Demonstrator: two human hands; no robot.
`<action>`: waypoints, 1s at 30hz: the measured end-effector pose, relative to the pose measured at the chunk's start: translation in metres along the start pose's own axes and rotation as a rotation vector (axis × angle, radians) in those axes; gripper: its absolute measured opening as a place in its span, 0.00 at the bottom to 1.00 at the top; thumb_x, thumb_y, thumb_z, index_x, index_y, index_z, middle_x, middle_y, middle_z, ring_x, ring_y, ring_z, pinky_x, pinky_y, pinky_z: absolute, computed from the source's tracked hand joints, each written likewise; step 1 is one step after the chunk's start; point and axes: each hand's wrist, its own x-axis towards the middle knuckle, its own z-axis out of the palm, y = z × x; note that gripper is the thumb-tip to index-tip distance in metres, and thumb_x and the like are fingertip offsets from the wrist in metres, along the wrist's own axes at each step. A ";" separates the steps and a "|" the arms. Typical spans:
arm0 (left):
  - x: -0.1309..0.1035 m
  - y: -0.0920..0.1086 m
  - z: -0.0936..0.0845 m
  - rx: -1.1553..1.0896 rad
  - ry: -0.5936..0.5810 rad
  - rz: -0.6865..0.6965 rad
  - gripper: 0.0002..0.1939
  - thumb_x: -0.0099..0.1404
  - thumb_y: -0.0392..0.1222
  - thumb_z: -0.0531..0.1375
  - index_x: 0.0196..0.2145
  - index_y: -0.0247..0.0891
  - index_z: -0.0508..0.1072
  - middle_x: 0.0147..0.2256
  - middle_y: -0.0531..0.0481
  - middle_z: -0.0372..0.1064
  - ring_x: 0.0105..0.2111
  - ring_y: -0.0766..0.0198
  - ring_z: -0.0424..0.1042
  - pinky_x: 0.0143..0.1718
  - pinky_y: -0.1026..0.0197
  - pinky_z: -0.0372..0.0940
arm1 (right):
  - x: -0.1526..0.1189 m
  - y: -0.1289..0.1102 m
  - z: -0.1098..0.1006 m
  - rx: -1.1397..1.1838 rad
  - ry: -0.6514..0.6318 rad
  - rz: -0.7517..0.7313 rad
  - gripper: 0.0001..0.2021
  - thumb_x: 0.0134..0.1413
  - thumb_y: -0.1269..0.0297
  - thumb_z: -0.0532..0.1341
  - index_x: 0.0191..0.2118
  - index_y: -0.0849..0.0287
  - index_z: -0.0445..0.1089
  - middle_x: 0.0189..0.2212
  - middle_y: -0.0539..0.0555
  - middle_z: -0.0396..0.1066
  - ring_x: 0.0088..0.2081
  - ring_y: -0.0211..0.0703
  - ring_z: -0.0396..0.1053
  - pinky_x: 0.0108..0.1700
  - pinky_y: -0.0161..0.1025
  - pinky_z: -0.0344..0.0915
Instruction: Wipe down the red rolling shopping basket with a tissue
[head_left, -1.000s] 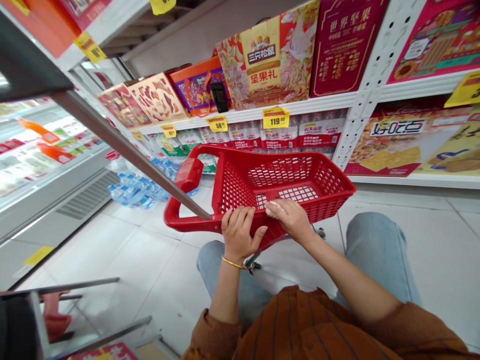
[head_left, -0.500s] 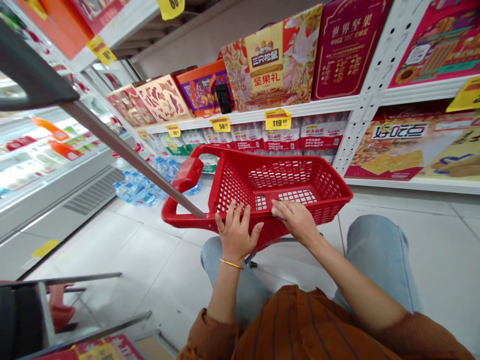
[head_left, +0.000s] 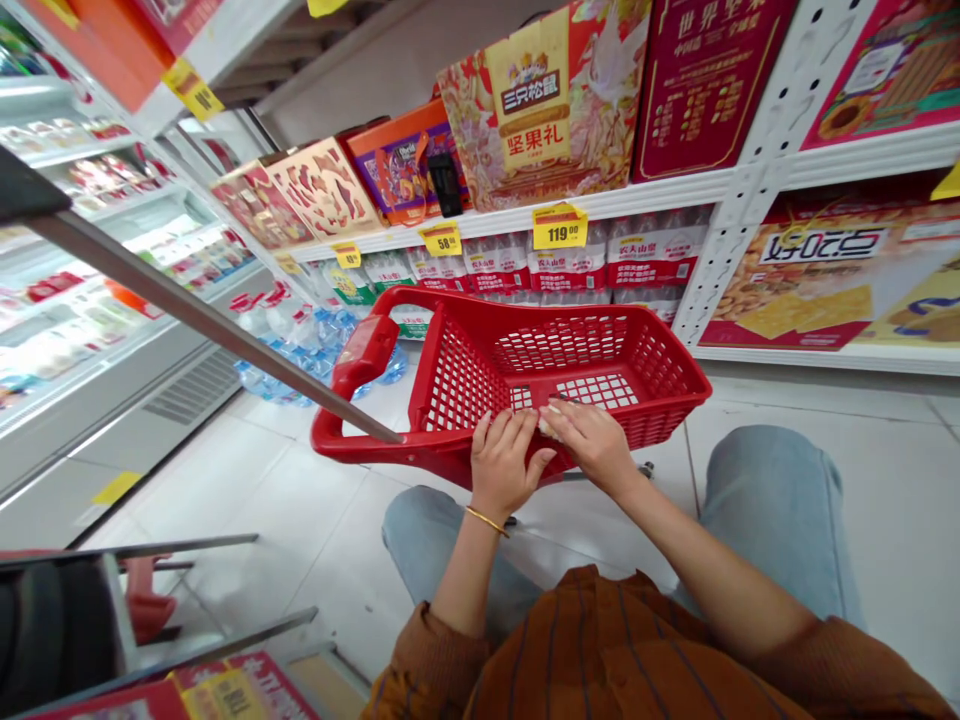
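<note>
A red plastic shopping basket cart (head_left: pixel 450 452) stands in front of my knees, its perforated basket holding nothing visible. My right hand (head_left: pixel 592 440) closes on a small whitish wad (head_left: pixel 550 427) at the near rim. Beside it, my left hand (head_left: pixel 510 462), with a gold bangle at the wrist, rests its bent fingers over the same rim, thumb apart and nearly touching the wad. The cart's red handle (head_left: pixel 365 355) is at the left, and a metal pole (head_left: pixel 217 320) slants down to the rim near it.
Shelves ahead hold gift boxes (head_left: pixel 544 110) above packs of water bottles (head_left: pixel 566 262). Blue bottles (head_left: pixel 330 335) lie on the floor beyond the handle. A refrigerated case (head_left: pixel 180 400) runs along the left. Metal bars and a box (head_left: pixel 225 690) are at lower left.
My left hand has slid right along the rim, up beside my right hand, and its fingers have bent more. The right hand stays on the whitish wad. The view has shifted slightly.
</note>
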 end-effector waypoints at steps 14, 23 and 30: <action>0.001 0.000 -0.002 -0.089 0.016 0.005 0.25 0.69 0.58 0.49 0.54 0.42 0.71 0.48 0.48 0.74 0.49 0.57 0.69 0.62 0.52 0.43 | -0.015 0.031 -0.009 0.035 -0.049 0.039 0.13 0.61 0.67 0.60 0.51 0.59 0.69 0.44 0.59 0.75 0.47 0.46 0.72 0.51 0.45 0.68; 0.002 0.004 -0.003 -0.119 0.042 -0.011 0.26 0.69 0.59 0.47 0.51 0.41 0.72 0.46 0.46 0.75 0.48 0.56 0.70 0.63 0.51 0.40 | 0.001 0.002 -0.003 0.082 -0.069 -0.017 0.17 0.64 0.69 0.55 0.57 0.60 0.65 0.52 0.61 0.71 0.56 0.48 0.65 0.57 0.50 0.64; 0.004 -0.001 -0.006 -0.115 0.038 -0.016 0.23 0.69 0.56 0.49 0.49 0.42 0.74 0.45 0.47 0.75 0.46 0.57 0.71 0.62 0.51 0.43 | 0.008 -0.004 0.003 0.026 -0.071 0.012 0.15 0.64 0.68 0.55 0.55 0.60 0.67 0.45 0.59 0.75 0.47 0.45 0.70 0.49 0.43 0.67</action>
